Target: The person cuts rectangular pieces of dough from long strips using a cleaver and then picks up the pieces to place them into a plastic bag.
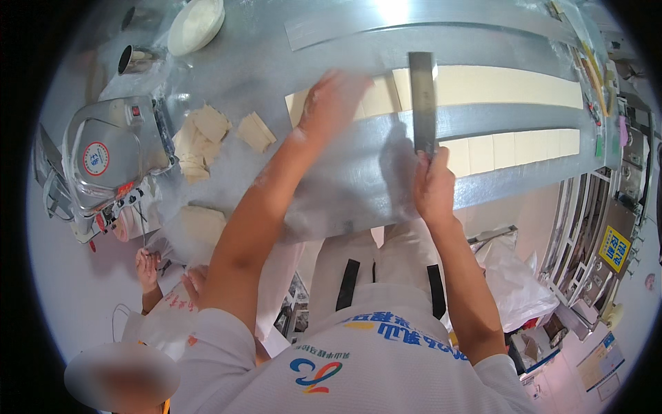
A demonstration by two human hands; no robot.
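Observation:
My right hand (434,185) grips the handle of a broad-bladed knife (423,103), whose blade points away from me across the far dough strip. This pale, flat far strip (507,86) is uncut to the right of the blade and has crosswise cuts to its left. Over its left end is my left hand (336,100), smeared by motion, so its fingers and anything in them cannot be made out. Closer to me, right of the knife, a second dough strip (527,150) lies divided into several squarish pieces. Both strips rest on a metal table (331,186).
Dough scraps (200,138) and a small flat dough piece (256,132) lie left of my forearm. A metal machine (114,155), a metal cup (136,61) and a flour-filled bowl (196,26) stand further left. A long metal strip (434,26) lies at the back. Another person's hand (146,269) shows lower left.

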